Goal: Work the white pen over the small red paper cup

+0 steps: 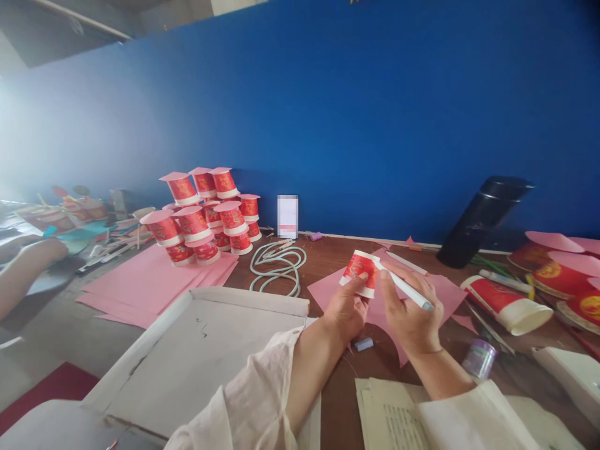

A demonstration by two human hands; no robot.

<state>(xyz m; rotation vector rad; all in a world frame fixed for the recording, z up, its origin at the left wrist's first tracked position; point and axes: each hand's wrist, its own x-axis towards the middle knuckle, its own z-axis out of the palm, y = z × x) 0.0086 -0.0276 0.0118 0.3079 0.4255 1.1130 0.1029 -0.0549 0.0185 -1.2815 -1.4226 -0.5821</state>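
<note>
My left hand [349, 312] is closed around a red paper cup [355, 267] with a gold pattern and white bands, tilted above the table. In my right hand [415, 312] is a white pen [405, 287], its front end close to the cup's right edge; I cannot tell whether it touches. Pink paper [323, 290] lies beneath both hands. A small grey-purple cap-like piece [364, 344] rests on the table below my left hand.
Stacked red cups with pink paper tops [192, 224] stand at left on pink sheets [126, 284]. A coiled cable [279, 265], black bottle [482, 219], lying cup stack [501, 303], open cardboard box [187, 350] and booklet [391, 409] surround me. Another person's arm [28, 265] reaches in from the left.
</note>
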